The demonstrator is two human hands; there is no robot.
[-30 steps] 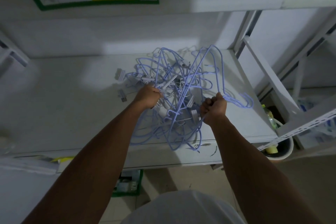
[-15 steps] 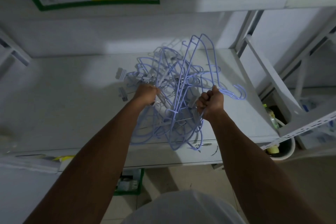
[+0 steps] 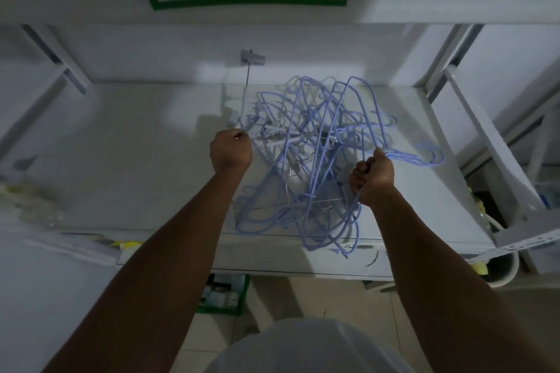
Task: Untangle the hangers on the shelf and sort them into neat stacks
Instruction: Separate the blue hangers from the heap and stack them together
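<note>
Head view: the tangle of lilac wire hangers (image 3: pixel 315 157) lies on the right half of the white shelf (image 3: pixel 136 166), spreading from the middle of its depth to the near edge, where a few loops hang over. No sorted stack shows anywhere on the shelf. The right hand (image 3: pixel 373 179) is clenched round a bundle of necks at the tangle's right side; their hooks (image 3: pixel 431 157) stick out to the right of the fist, and the bodies run left and far into the knot. The left hand (image 3: pixel 231 151) is closed in a fist at the tangle's left edge, gripping something thin there, though whether it is a wire or part of the pale clip hanger (image 3: pixel 252 55) that stands up just beyond it cannot be told. So the knot sits between the two fists, its long axis running roughly left to right. Drawing the hands apart along that line looks like the coming move, the left being nearer the clip hangers, the right nearer the wire ones.
</note>
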